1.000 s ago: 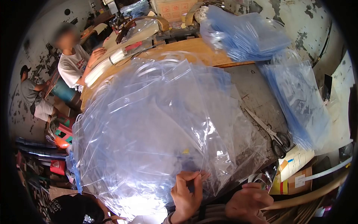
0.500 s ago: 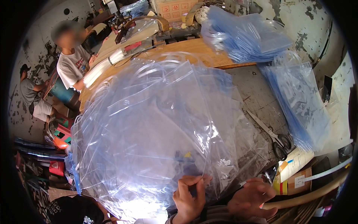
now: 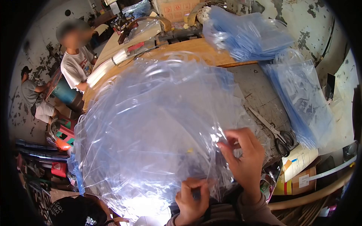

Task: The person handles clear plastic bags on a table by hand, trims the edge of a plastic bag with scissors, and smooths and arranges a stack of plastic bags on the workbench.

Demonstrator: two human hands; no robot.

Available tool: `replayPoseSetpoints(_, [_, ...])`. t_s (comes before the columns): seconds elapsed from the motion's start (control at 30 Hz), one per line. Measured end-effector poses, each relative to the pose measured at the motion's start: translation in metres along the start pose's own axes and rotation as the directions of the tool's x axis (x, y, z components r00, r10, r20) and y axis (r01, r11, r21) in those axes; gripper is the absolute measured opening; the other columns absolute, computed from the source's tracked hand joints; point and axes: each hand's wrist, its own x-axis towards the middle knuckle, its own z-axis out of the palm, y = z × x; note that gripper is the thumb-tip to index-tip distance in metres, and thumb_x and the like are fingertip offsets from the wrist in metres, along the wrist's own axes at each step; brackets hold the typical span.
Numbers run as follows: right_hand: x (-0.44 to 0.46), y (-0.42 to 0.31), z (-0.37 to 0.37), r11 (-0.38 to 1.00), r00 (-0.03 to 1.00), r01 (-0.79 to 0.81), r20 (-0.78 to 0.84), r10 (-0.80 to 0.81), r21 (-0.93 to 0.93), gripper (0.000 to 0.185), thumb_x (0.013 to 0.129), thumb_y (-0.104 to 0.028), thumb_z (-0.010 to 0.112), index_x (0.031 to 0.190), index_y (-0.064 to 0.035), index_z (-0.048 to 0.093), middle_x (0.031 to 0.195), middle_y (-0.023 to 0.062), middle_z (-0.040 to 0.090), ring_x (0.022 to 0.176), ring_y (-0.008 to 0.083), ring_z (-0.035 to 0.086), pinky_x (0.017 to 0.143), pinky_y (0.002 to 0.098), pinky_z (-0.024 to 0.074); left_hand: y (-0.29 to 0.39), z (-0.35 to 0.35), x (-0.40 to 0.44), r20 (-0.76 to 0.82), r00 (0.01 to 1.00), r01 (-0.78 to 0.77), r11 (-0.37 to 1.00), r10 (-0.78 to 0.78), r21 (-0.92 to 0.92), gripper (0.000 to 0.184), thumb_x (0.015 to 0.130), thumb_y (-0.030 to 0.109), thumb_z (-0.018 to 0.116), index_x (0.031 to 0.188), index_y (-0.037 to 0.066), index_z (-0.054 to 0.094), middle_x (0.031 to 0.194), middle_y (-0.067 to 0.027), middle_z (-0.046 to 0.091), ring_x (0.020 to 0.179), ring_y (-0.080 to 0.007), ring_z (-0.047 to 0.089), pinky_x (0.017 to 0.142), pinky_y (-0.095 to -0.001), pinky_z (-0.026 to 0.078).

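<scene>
A large heap of clear plastic bags [image 3: 151, 113] with looped handles covers the table in front of me. At its near edge my left hand [image 3: 191, 201] is closed, thumb and forefinger pinching the edge of the top bag. My right hand [image 3: 245, 158] is farther up the heap's right side, its fingers curled and its thumb and forefinger at the bag's shiny edge. The plastic partly hides the exact grip. To the right of that hand, black-handled scissors [image 3: 277, 135] lie on the grey tabletop, blades slightly apart.
Stacks of bluish plastic bags [image 3: 252, 37] lie at the back right and along the right side [image 3: 301, 101]. White strips [image 3: 107, 67] lie on the wooden table [image 3: 181, 49]. Two people are at the left; a black cap [image 3: 75, 211] shows at lower left. A cardboard box [image 3: 301, 182] stands lower right.
My right hand has moved up and left from the lower right, from loosely open to curled at the bag's edge. The left hand keeps its pinch. The top bag's plastic has shifted and flattened.
</scene>
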Motion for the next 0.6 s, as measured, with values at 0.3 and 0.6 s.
replayPoseSetpoints(0.3, [-0.026,0.001,-0.014,0.962,0.966,-0.257,0.004,0.257,0.094,0.007,0.086,-0.004,0.057,0.081,0.0000,0.060,0.065,0.0078,0.057,0.048,0.0133,0.055,0.045,0.0250,0.0408,-0.004,-0.006,-0.071,-0.017,0.949,0.239,0.753,-0.316,-0.613,0.009,0.089,0.000,0.052,0.095,0.000,0.045,0.083,-0.0155,0.059,0.070,-0.0207,0.062,0.069,-0.0339,0.054])
replayPoseSetpoints(0.6, [-0.028,0.005,-0.016,0.869,0.921,-0.388,0.106,0.374,0.306,0.018,0.092,-0.008,0.049,0.080,0.0017,0.059,0.050,0.0029,0.051,0.042,0.0072,0.048,0.040,0.0223,0.0376,-0.021,-0.008,-0.083,0.038,0.967,0.220,0.753,-0.251,-0.620,0.007,0.090,0.000,0.050,0.093,0.001,0.044,0.090,-0.0169,0.059,0.080,-0.0222,0.062,0.072,-0.0383,0.056])
